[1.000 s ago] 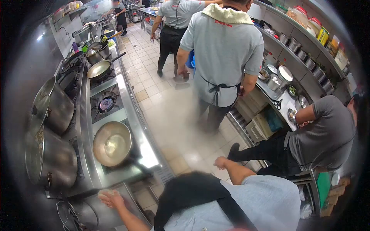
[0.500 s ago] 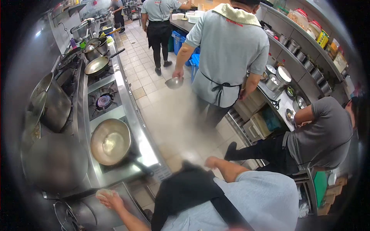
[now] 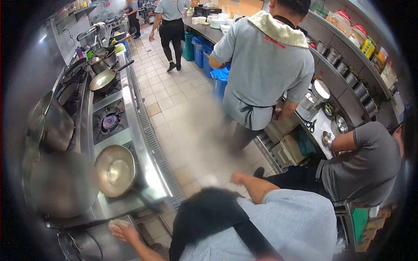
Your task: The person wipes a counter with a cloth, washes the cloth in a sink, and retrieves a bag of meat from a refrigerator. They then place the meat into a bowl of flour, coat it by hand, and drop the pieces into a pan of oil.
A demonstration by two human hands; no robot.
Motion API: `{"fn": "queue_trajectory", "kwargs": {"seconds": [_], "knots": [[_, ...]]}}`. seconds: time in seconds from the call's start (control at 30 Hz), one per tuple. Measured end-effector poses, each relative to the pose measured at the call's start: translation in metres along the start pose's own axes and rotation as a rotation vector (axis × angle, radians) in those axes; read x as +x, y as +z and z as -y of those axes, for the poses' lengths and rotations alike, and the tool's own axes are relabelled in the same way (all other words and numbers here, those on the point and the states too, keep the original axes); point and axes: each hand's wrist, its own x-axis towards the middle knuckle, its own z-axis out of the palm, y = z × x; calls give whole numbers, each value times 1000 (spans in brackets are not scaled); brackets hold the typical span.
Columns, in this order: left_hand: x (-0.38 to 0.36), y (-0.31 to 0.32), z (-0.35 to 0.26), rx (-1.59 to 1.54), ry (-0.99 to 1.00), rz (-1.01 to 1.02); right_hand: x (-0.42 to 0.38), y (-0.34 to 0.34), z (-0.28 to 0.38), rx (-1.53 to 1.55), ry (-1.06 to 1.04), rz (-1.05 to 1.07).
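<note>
My left hand [image 3: 126, 232] lies over a pale folded cloth [image 3: 116, 223], its fingers resting across it on a steel surface [image 3: 114, 242] at the lower left. Part of the cloth shows past the fingertips. My right hand [image 3: 237, 178] hangs in front of my black apron [image 3: 204, 213], above the floor and away from any object; its fingers are too small and foreshortened to read. Beyond the cloth, a wide wok [image 3: 115, 171] sits on the stove [image 3: 148, 180]. Beside my left hand stands a round steel pot [image 3: 85, 243], partly cut off.
A lit burner [image 3: 109, 122] and a long-handled pan [image 3: 103, 81] line the stove at left. Ahead, a co-worker [image 3: 270, 65] with a towel stands in the aisle. Another co-worker [image 3: 365, 161] bends over the right counter. Blue bins [image 3: 208, 61] stand farther up.
The nearest co-worker's left arm has bent forward, and the metal bowl held in that hand has gone from sight. A farther co-worker has stepped away. My left hand stays on the cloth.
</note>
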Motion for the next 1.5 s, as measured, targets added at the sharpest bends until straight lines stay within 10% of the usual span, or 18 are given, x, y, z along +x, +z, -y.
{"fn": "queue_trajectory", "kwargs": {"seconds": [1.5], "knots": [[-45,31,10,-186,358,-453,17,-45,59,-406,-332,-35]]}}
